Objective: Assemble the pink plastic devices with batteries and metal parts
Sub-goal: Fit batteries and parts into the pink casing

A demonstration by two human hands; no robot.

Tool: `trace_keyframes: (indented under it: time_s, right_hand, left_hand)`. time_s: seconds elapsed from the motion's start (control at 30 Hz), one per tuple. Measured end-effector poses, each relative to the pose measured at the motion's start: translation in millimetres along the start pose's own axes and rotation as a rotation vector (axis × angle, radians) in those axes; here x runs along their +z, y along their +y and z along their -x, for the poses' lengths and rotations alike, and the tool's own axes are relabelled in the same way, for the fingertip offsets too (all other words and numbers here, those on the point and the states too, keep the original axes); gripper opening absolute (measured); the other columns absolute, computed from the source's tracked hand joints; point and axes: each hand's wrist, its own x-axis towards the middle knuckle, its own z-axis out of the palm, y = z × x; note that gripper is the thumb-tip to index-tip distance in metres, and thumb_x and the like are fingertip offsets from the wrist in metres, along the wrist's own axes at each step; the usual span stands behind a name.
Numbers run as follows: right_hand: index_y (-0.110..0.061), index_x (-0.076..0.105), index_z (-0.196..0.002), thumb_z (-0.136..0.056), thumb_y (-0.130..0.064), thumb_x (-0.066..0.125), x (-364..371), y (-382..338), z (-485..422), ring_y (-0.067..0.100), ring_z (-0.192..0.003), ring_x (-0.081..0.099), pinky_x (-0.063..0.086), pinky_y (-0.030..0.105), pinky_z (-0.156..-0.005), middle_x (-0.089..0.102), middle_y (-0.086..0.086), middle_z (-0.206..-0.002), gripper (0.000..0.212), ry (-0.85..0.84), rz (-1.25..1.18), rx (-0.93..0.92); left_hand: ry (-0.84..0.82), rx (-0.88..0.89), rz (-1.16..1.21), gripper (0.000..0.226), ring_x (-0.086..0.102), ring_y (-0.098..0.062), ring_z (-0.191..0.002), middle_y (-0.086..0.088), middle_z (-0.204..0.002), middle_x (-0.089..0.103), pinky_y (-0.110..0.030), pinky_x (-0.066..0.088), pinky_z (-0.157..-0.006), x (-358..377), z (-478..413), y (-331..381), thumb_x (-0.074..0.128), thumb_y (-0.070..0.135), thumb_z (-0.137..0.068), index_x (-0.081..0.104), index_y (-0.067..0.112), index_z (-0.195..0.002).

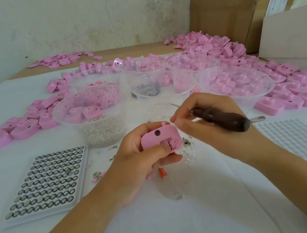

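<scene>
My left hand grips a pink plastic device above the white table, thumb pressed on its lower edge beside a small metal part seated in the device. A dark round hole shows on the device's upper face. My right hand holds a dark-handled tool across its palm, handle pointing right; its fingertips hover just above the device's top right corner. A tray of button batteries lies at the left.
Several clear plastic bowls hold pink parts and small metal or clear pieces. Heaps of pink shells spread across the back and right. An empty white battery tray lies at the right. An orange-tipped tool and loose bits lie under my hands.
</scene>
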Motion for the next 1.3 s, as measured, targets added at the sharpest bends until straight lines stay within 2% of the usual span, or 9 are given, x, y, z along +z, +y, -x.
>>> trace_keyframes:
  time_s: [0.1, 0.33, 0.53, 0.73, 0.93, 1.0, 1.1, 1.2, 1.3]
  right_hand:
    - [-0.008, 0.062, -0.088, -0.08, -0.011, 0.069, -4, 2, 0, 0.021, -0.084, 0.067, 0.057, 0.035, -0.067, 0.067, 0.005, -0.089, 0.012, -0.167, 0.131, -0.149]
    - [-0.01, 0.067, -0.083, -0.076, -0.02, 0.073, -5, 4, -1, 0.015, -0.07, 0.063, 0.051, 0.03, -0.059, 0.066, -0.001, -0.079, 0.013, -0.185, 0.502, -0.41]
    - [-0.009, 0.069, -0.08, -0.078, -0.016, 0.072, -8, 7, 2, 0.017, -0.064, 0.06, 0.049, 0.03, -0.058, 0.064, 0.001, -0.073, 0.008, -0.24, 0.613, -0.468]
    - [-0.011, 0.065, -0.08, -0.078, -0.015, 0.071, -5, 13, -1, 0.014, -0.069, 0.058, 0.047, 0.029, -0.06, 0.061, -0.001, -0.076, 0.007, -0.232, 0.505, -0.461]
    - [-0.013, 0.06, -0.09, -0.075, -0.028, 0.076, -9, 19, -5, 0.022, -0.085, 0.065, 0.055, 0.041, -0.067, 0.064, 0.003, -0.091, 0.026, -0.265, 0.233, -0.266]
    - [-0.023, 0.06, -0.088, -0.073, -0.031, 0.077, -8, 19, -4, 0.02, -0.083, 0.066, 0.055, 0.042, -0.068, 0.065, -0.001, -0.088, 0.023, -0.257, 0.214, -0.201]
    - [-0.029, 0.058, -0.082, -0.069, -0.035, 0.078, -10, 21, -3, 0.015, -0.074, 0.065, 0.053, 0.039, -0.064, 0.065, -0.003, -0.081, 0.024, -0.262, 0.298, -0.158]
    - [-0.021, 0.058, -0.076, -0.066, -0.037, 0.081, -11, 22, -3, 0.012, -0.063, 0.059, 0.048, 0.033, -0.058, 0.061, -0.006, -0.07, 0.03, -0.295, 0.443, -0.161]
    - [-0.016, 0.058, -0.073, -0.064, -0.036, 0.083, -13, 20, -3, 0.013, -0.06, 0.052, 0.043, 0.025, -0.055, 0.056, -0.006, -0.067, 0.033, -0.338, 0.532, -0.227]
  left_hand:
    - [-0.003, 0.027, 0.014, 0.028, 0.07, -0.018, -0.066, -0.001, -0.076, 0.071, -0.024, 0.056, -0.059, -2, -2, 0, 0.071, 0.008, -0.058, 0.075, 0.027, -0.078]
    - [-0.031, -0.015, -0.046, 0.033, 0.071, -0.021, -0.07, -0.004, -0.077, 0.071, -0.03, 0.058, -0.065, -5, -2, -8, 0.063, 0.003, -0.064, 0.066, 0.012, -0.096]
    - [-0.039, -0.072, -0.071, 0.036, 0.071, -0.021, -0.074, -0.005, -0.08, 0.072, -0.031, 0.059, -0.067, -5, -1, -8, 0.065, 0.005, -0.064, 0.065, 0.011, -0.1]
    - [-0.048, -0.071, -0.091, 0.039, 0.07, -0.021, -0.072, -0.003, -0.08, 0.072, -0.041, 0.058, -0.076, -4, -1, -7, 0.064, 0.008, -0.065, 0.063, 0.014, -0.104]
    - [-0.118, -0.105, 0.077, 0.069, 0.071, -0.025, -0.081, -0.005, -0.092, 0.073, -0.021, 0.054, -0.063, -10, 0, -3, 0.067, -0.005, -0.061, 0.045, 0.023, -0.12]
    - [-0.089, -0.024, -0.193, 0.07, 0.07, -0.013, -0.087, 0.006, -0.105, 0.067, -0.017, 0.052, -0.061, -11, 1, -5, 0.073, 0.009, -0.061, 0.04, 0.035, -0.117]
    - [-0.011, 0.36, -0.917, 0.055, 0.051, 0.006, -0.102, 0.022, -0.113, 0.047, -0.007, 0.041, -0.08, -17, 0, -7, 0.074, 0.043, -0.062, 0.04, 0.049, -0.106]
    - [-0.037, 0.568, -1.048, 0.016, 0.047, 0.004, -0.1, 0.017, -0.106, 0.051, -0.007, 0.034, -0.087, -24, -4, -9, 0.064, 0.045, -0.071, 0.061, 0.04, -0.086]
    - [-0.111, 0.583, -1.025, 0.014, 0.056, -0.003, -0.093, 0.011, -0.095, 0.061, -0.019, 0.044, -0.084, -27, -6, -13, 0.066, 0.034, -0.076, 0.073, 0.024, -0.083]
